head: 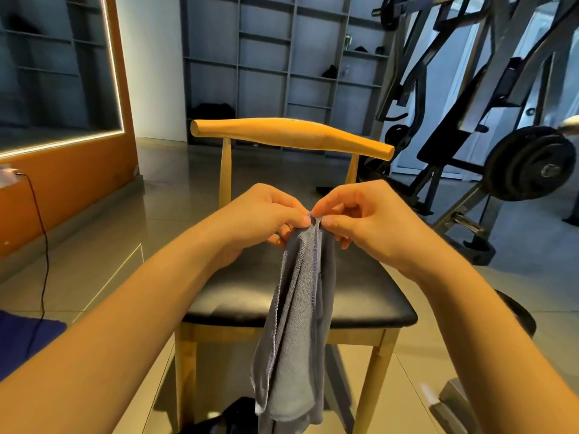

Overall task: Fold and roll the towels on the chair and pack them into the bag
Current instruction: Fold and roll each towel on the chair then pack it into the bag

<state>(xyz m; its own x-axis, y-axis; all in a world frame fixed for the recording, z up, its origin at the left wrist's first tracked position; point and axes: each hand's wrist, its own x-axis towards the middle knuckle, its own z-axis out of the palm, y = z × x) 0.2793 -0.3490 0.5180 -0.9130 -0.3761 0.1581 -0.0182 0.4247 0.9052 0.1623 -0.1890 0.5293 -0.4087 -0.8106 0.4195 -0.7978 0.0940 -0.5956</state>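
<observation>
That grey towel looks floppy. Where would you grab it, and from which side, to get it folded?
Probably by its top stitched edge, pinched from either side, as the left hand and right hand do here. The towel hangs limp and bunched lengthwise in front of the chair seat, so spreading those top corners apart would likely open it flat.

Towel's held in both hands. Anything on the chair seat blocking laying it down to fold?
Nothing visible does. The left hand and right hand pinch the gray towel at its top edge. It hangs over the front of the chair seat, which shows no objects. The strip behind hands and towel is hidden.
</observation>
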